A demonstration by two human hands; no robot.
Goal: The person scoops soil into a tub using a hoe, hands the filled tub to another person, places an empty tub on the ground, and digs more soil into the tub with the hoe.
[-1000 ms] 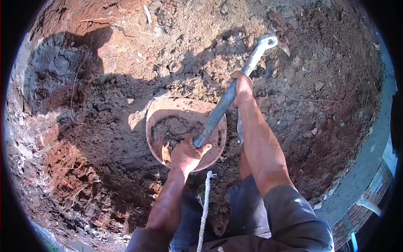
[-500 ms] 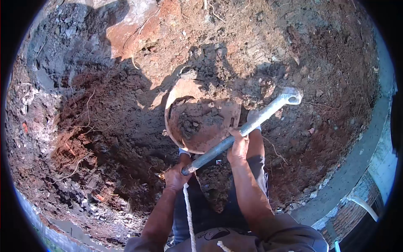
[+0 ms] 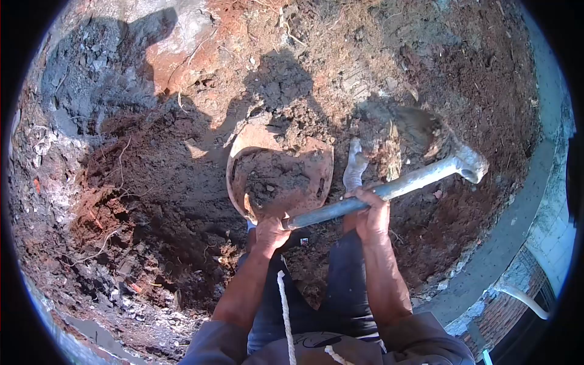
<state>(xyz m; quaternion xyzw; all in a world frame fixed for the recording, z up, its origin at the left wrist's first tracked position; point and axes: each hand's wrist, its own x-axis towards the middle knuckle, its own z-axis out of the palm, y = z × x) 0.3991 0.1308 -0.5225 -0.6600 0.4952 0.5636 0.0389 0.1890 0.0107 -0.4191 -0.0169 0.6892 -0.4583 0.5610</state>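
Both of my hands grip the grey pipe-like handle of a hoe (image 3: 420, 179), held slanting up to the right. My left hand (image 3: 271, 234) is wrapped round its near end, beside the lower rim of a round shallow pan (image 3: 327, 173). Further along the handle, my right hand (image 3: 373, 214) is closed about its middle. The hoe's head (image 3: 469, 163) is at the far right, and its dirt-coated, blurred blade (image 3: 420, 128) points up and left over the soil. Dark soil (image 3: 271, 179) lies in the pan, and more is heaped at its far rim.
Loose reddish-brown earth with roots and stones surrounds me. My foot (image 3: 354, 167) stands right of the pan. A concrete edge (image 3: 517, 219) curves along the right, with brickwork (image 3: 508, 304) and a pale pipe (image 3: 524, 299) beyond it. White cords (image 3: 285, 316) hang from my clothing.
The hoe has swung right and slightly down, its handle now flatter and its blade in view. Both hands have shifted right with it, still gripping.
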